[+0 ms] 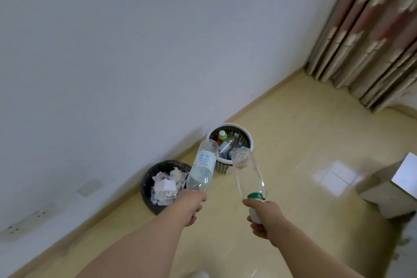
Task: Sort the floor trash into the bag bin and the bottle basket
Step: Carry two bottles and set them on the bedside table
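My left hand (191, 206) grips the neck end of a clear bottle with a white and blue label (203, 166), its base pointing away toward the wall. My right hand (265, 219) grips a second clear bottle (247, 171) by its green-ringed neck, base also pointing away. Both bottle bases hover just in front of the white-rimmed bottle basket (246, 135), which holds several bottles. Left of it stands the black bag bin (147, 178), filled with crumpled white paper.
Both containers stand against the white wall on a glossy beige floor. A patterned curtain (370, 36) hangs at the upper right. A pale box-like object (392, 189) sits at the right edge. A power strip (27, 221) lies along the wall at the left.
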Action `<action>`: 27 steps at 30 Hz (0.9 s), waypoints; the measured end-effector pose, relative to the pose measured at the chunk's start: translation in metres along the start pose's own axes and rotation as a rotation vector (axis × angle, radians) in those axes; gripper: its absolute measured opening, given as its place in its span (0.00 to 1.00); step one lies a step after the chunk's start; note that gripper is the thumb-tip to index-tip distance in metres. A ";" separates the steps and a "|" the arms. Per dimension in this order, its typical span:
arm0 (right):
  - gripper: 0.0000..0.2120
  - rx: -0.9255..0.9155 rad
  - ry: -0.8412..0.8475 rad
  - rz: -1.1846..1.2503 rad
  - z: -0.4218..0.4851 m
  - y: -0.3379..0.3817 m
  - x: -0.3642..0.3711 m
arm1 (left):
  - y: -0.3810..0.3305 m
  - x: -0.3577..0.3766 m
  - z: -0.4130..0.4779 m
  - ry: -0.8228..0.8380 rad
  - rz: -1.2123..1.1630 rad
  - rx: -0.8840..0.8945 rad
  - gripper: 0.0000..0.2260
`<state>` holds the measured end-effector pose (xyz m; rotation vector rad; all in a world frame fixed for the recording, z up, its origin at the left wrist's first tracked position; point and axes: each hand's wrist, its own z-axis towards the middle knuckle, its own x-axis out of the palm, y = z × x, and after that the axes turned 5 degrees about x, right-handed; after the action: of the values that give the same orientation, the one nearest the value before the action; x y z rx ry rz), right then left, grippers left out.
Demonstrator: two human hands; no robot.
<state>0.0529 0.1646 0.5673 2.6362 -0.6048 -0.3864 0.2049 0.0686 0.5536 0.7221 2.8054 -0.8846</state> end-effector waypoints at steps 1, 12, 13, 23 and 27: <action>0.11 0.001 0.000 -0.001 0.006 0.007 -0.005 | -0.008 0.004 0.007 -0.009 -0.004 0.003 0.21; 0.15 0.061 0.045 -0.212 0.164 0.168 -0.101 | -0.133 0.111 0.112 -0.077 -0.056 -0.174 0.04; 0.15 0.060 0.048 -0.230 0.175 0.176 -0.107 | -0.139 0.120 0.121 -0.088 -0.064 -0.187 0.04; 0.12 0.132 0.077 -0.387 0.267 0.230 -0.108 | -0.186 0.155 0.191 0.002 -0.101 -0.251 0.10; 0.11 0.130 0.081 -0.418 0.301 0.247 -0.090 | -0.190 0.159 0.242 -0.042 -0.072 -0.228 0.16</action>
<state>-0.2183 -0.0946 0.4281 2.8829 -0.0480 -0.3662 -0.0331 -0.1402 0.4127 0.5660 2.8464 -0.5676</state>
